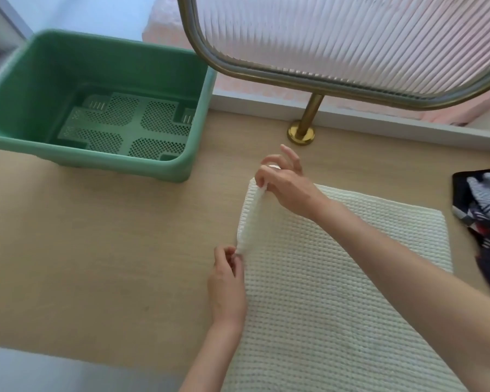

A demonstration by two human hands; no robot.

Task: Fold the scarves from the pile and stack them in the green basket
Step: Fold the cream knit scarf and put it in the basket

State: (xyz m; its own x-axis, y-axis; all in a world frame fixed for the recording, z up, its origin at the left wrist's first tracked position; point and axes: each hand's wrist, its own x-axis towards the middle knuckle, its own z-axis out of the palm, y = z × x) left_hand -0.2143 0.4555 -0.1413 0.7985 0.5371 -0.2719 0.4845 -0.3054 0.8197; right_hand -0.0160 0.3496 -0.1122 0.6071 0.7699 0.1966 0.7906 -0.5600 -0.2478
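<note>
The right hand (286,185) pinches the far left corner of the white waffle-knit scarf (337,278) between thumb and forefinger, its other fingers fanned apart above. The left hand (228,281) pinches the same raised edge nearer the body, fingertips curled close together. The rest of the scarf lies flat on the wooden table (96,250). The green basket (164,168) stands to the left with its perforated floor in full view, and a dark patterned scarf (484,216) lies at the right edge.
</note>
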